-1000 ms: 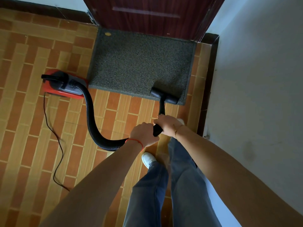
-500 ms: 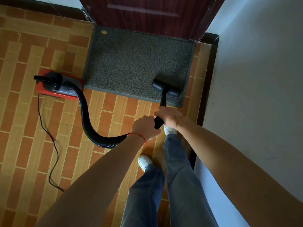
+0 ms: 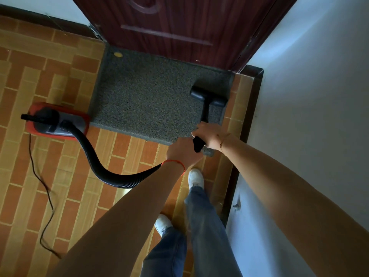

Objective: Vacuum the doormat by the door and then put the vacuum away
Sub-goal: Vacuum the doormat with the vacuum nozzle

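A grey doormat (image 3: 151, 96) lies before the dark red door (image 3: 179, 25). The black vacuum nozzle (image 3: 208, 96) rests on the mat's right part, near its right edge. Its black wand (image 3: 204, 114) runs back to my hands. My right hand (image 3: 209, 134) grips the wand's upper end, and my left hand (image 3: 182, 151) grips the handle just behind, where the ribbed black hose (image 3: 111, 176) joins. The hose curves left to the red and black vacuum body (image 3: 57, 121), which stands on the floor beside the mat's left front corner. A small yellow speck (image 3: 118, 54) sits at the mat's far left corner.
A black power cord (image 3: 46, 188) trails from the vacuum body toward me over the brick-pattern floor (image 3: 60, 76). A white wall (image 3: 311, 116) with a dark skirting board (image 3: 245, 120) closes the right side. My two feet in white shoes (image 3: 196, 177) stand just behind the mat.
The nozzle has been pushed forward, from the mat's near edge further onto the mat. I have stepped closer, my right foot now ahead of the left.
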Demonstrator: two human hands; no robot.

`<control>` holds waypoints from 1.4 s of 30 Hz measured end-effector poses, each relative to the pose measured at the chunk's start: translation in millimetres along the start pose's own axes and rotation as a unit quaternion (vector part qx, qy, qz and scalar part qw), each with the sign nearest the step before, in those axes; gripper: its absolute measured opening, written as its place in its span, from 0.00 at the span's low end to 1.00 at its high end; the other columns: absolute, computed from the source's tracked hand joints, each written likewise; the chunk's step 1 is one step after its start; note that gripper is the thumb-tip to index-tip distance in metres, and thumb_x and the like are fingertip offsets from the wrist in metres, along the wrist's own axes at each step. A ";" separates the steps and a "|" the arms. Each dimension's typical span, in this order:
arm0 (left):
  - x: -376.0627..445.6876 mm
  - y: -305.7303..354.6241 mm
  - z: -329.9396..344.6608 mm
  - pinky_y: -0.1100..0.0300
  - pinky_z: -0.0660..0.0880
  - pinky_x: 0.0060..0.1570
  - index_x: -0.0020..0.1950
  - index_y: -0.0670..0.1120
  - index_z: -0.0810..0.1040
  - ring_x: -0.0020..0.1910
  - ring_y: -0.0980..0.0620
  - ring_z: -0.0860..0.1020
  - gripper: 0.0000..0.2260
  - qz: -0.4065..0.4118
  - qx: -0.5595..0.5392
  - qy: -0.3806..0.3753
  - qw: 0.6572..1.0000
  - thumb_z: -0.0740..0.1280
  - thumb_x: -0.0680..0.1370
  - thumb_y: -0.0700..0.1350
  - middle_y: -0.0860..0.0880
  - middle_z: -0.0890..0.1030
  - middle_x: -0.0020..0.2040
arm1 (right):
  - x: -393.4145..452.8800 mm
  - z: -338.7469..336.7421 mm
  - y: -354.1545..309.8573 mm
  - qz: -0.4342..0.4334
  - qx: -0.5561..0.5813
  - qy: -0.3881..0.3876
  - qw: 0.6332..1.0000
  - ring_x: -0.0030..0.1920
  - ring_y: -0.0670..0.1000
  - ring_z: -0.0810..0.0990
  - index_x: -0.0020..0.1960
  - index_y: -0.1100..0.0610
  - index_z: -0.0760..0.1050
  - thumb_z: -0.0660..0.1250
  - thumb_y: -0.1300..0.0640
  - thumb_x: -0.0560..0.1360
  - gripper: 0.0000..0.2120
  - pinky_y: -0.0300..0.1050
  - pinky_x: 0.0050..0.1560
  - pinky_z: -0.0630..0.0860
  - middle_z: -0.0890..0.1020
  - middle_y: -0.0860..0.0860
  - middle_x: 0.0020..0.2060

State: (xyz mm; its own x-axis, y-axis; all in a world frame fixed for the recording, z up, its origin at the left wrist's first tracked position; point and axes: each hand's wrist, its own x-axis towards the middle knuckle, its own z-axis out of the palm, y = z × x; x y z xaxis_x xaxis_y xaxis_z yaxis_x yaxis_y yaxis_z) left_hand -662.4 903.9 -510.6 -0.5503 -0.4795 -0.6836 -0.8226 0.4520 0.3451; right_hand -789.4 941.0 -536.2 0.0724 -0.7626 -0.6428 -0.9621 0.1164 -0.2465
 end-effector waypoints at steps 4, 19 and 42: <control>32.8 23.1 -17.4 0.58 0.70 0.36 0.42 0.46 0.71 0.36 0.48 0.74 0.08 0.003 0.001 0.005 1.000 0.66 0.74 0.49 0.52 0.71 0.34 | 15.9 -18.1 39.1 -0.007 -0.011 0.006 1.000 0.53 0.53 0.79 0.55 0.57 0.76 0.62 0.65 0.77 0.09 0.46 0.50 0.77 0.79 0.55 0.52; 93.5 52.5 -57.0 0.59 0.72 0.33 0.42 0.47 0.72 0.35 0.49 0.76 0.08 0.001 0.006 0.017 1.000 0.67 0.73 0.50 0.52 0.72 0.32 | 48.6 -65.6 95.4 -0.004 -0.019 0.009 1.000 0.51 0.53 0.80 0.55 0.58 0.75 0.61 0.66 0.77 0.09 0.42 0.45 0.70 0.79 0.55 0.53; -86.3 -124.4 -18.5 0.60 0.70 0.28 0.42 0.45 0.74 0.31 0.48 0.74 0.08 -0.078 0.042 0.006 0.996 0.65 0.73 0.49 0.49 0.74 0.34 | 32.1 6.3 -150.4 -0.051 0.018 0.010 0.998 0.51 0.57 0.81 0.55 0.58 0.73 0.59 0.67 0.76 0.11 0.51 0.50 0.79 0.78 0.57 0.53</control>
State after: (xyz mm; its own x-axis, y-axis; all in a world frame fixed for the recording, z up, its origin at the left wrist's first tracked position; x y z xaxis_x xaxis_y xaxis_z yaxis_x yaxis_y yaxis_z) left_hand -515.2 875.2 -482.6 -0.4181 -0.5576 -0.7172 -0.8838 0.4321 0.1793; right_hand -640.7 903.0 -524.3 0.1646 -0.7847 -0.5977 -0.9400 0.0587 -0.3360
